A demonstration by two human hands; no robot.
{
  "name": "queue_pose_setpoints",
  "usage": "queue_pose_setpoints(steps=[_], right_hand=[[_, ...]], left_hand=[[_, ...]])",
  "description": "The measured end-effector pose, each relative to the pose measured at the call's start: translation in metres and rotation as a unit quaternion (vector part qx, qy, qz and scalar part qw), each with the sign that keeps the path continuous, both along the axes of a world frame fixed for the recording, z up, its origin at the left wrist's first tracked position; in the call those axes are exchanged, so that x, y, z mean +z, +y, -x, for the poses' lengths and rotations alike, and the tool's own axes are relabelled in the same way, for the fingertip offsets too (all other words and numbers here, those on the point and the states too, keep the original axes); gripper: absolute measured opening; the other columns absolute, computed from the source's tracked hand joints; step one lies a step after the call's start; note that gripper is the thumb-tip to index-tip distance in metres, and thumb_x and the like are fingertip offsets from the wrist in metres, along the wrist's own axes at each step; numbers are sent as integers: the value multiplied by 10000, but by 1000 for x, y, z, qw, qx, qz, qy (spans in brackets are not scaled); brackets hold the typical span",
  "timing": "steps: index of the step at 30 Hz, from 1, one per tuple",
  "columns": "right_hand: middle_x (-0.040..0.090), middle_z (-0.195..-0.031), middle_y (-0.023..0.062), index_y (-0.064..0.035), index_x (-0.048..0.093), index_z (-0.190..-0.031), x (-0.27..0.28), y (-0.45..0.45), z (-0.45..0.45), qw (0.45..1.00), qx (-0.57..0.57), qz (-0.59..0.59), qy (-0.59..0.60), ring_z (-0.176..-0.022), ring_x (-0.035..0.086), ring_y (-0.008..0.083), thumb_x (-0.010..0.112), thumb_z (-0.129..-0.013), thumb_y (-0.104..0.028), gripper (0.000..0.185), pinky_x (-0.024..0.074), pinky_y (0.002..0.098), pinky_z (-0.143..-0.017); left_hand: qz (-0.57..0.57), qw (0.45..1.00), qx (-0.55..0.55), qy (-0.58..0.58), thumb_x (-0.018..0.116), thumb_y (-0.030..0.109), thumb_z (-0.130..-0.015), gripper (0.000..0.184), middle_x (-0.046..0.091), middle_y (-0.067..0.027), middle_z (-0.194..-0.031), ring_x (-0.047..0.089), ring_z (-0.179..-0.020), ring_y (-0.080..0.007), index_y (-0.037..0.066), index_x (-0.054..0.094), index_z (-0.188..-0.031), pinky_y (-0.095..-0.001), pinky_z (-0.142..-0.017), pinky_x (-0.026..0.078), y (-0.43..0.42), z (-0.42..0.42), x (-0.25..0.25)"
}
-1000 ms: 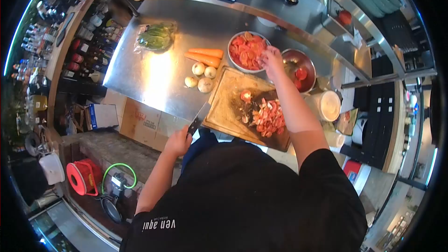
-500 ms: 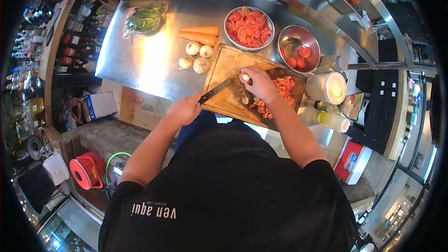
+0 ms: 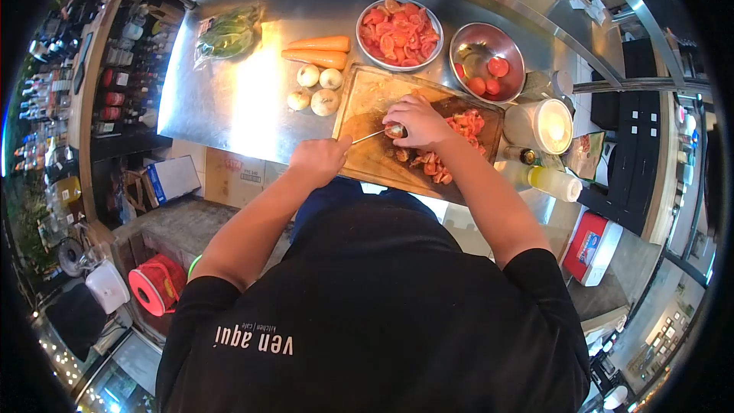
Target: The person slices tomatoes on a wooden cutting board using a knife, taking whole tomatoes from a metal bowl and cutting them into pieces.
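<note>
My left hand (image 3: 318, 160) grips a knife (image 3: 368, 137) whose blade points right, its edge turned so only a thin line shows. At the blade's tip, my right hand (image 3: 419, 121) holds a piece of tomato (image 3: 395, 131) with a pale centre, fingers curled round it. Both hands are over a wooden cutting board (image 3: 368, 167). Chopped tomato (image 3: 465, 124) is heaped on the board's right side, partly hidden by my right forearm. Small tomato scraps (image 3: 402, 154) lie just below my right hand.
Beyond the board stand a bowl (image 3: 401, 69) heaped with cut tomatoes and a metal bowl (image 3: 480, 44) with several tomatoes. Carrots (image 3: 316, 59), several onions (image 3: 325, 102) and bagged greens (image 3: 228, 34) lie left. A white-lidded tub (image 3: 552, 127) and a squeeze bottle (image 3: 554, 182) stand right.
The knife has moved right and turned, its tip now meeting the tomato piece at my right hand. My left hand has come closer to my right. The whole view has shifted slightly.
</note>
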State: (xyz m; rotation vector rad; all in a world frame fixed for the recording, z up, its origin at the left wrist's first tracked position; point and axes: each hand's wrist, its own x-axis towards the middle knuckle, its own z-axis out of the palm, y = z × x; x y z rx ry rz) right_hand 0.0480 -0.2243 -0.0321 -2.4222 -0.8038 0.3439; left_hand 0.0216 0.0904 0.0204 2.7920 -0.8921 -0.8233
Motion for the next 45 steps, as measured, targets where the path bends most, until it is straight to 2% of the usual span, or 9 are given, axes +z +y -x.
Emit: queue_pose_setpoints(steps=[10,12,19,21,25,28,31,33,45], right_hand=[[769,-1224,57,-128,786,-1215,-3,-3,-9,998,45,-16,42,-1228,702,320,894,-815,-102,415,497,469,-1092],[770,-1312,60,-126,781,-1287,-5,-6,-11,996,54,4,70,-1281,684,307,899,-813,-95,489,477,459,-1149],[771,-1278,51,-149,775,-1306,5,-6,-12,995,83,33,34,-1312,667,311,922,-778,-112,549,438,524,-1200],[747,-1343,57,-173,731,-1391,11,-8,1,997,23,-24,-74,-1342,650,316,928,-790,-136,634,397,556,-1225],[711,-1404,90,-183,679,-1457,12,-13,32,992,-103,-38,-67,-1291,657,356,906,-838,-175,659,450,534,-1174],[743,-1326,101,-164,732,-1357,-20,-14,49,989,-142,-41,3,-1214,668,357,858,-900,-193,475,512,511,-1092],[786,-1150,108,-131,781,-1212,-26,-15,55,990,-118,-68,-45,-1114,690,368,828,-925,-199,298,556,490,-1000],[800,-989,99,-108,802,-1082,-24,-7,57,989,-141,-29,8,-1026,719,364,811,-948,-209,168,559,493,-966],[797,-912,122,-81,811,-1020,-21,17,66,982,-184,-39,-21,-945,716,351,819,-959,-258,188,547,501,-913]], left_hand=[[-68,997,-11,42,577,213,-1089,197,822,-164,-1046,824,-994,-385,129,602,-1266,-529,-819,647,-19,-6,16],[-65,997,-3,47,586,237,-1086,227,813,-173,-1039,814,-987,-400,127,592,-1284,-547,-830,640,-24,-3,6],[-45,994,46,85,532,264,-1114,280,797,-222,-1115,788,-1081,-442,103,573,-1340,-589,-903,617,-54,-3,-26],[-30,993,61,92,527,265,-1113,291,794,-235,-1098,781,-1063,-462,96,572,-1345,-599,-898,610,-48,-2,-32],[52,988,91,110,541,269,-1098,314,773,-288,-1043,751,-1007,-518,72,570,-1342,-634,-885,586,-4,10,-44],[77,984,111,112,560,252,-1088,290,761,-306,-1034,724,-1019,-557,18,580,-1259,-664,-894,565,28,18,-35],[142,975,142,99,587,230,-1078,276,748,-331,-992,713,-971,-574,2,581,-1233,-676,-879,552,42,30,-47],[159,970,158,97,595,223,-1074,270,739,-341,-974,708,-961,-582,-1,585,-1223,-681,-876,547,42,40,-47],[242,948,196,67,614,189,-1039,245,710,-376,-921,701,-929,-593,-21,605,-1166,-667,-855,547,-1,65,-58]])
